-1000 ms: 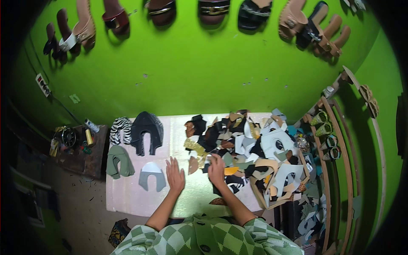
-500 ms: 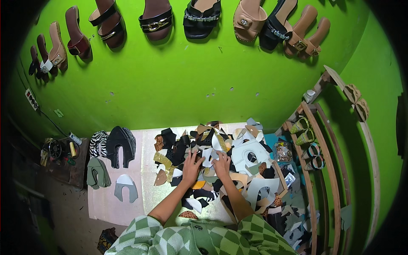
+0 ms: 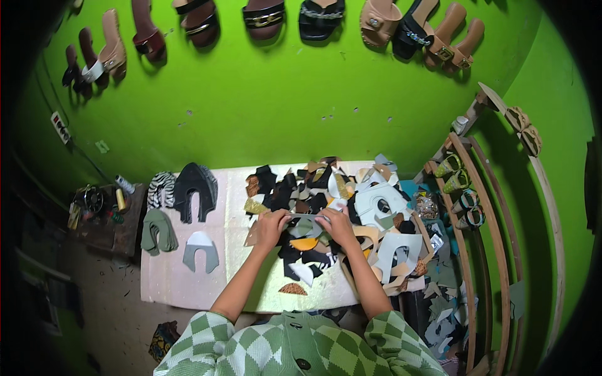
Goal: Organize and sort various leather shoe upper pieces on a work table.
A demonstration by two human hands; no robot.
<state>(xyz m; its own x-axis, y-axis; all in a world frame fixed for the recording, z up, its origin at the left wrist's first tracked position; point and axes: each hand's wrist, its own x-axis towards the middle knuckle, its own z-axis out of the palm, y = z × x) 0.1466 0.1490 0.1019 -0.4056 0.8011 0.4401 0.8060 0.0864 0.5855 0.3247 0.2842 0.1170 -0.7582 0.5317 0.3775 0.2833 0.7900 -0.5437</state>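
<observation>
My left hand (image 3: 271, 227) and my right hand (image 3: 337, 225) pinch opposite ends of a thin grey piece of sheet material (image 3: 304, 217). It is raised and seen almost edge-on, so its full outline is hidden. Beneath it spreads a heap of cut scraps: a yellow-orange piece (image 3: 304, 243), a white scrap (image 3: 302, 272) and a leopard-print half-round (image 3: 293, 289) show near my wrists. Right of my right hand are large white cut-out sheets (image 3: 370, 210) with an opening in the middle. A pale grey U-shaped sheet (image 3: 412, 244) lies closer to me.
On the table's (image 3: 235, 276) left side lie U-shaped shoe-upper pieces: a black stack (image 3: 185, 190), zebra-print ones (image 3: 161, 188), a green stack (image 3: 157, 232) and a grey-and-white one (image 3: 210, 258). A wooden rack (image 3: 467, 188) with sandals stands right. More sandals hang on the green wall (image 3: 263, 106).
Both hands have lifted the grey piece off the heap, drawn nearer to me and moved apart, tilting it edge-on. The whole view has shifted slightly.
</observation>
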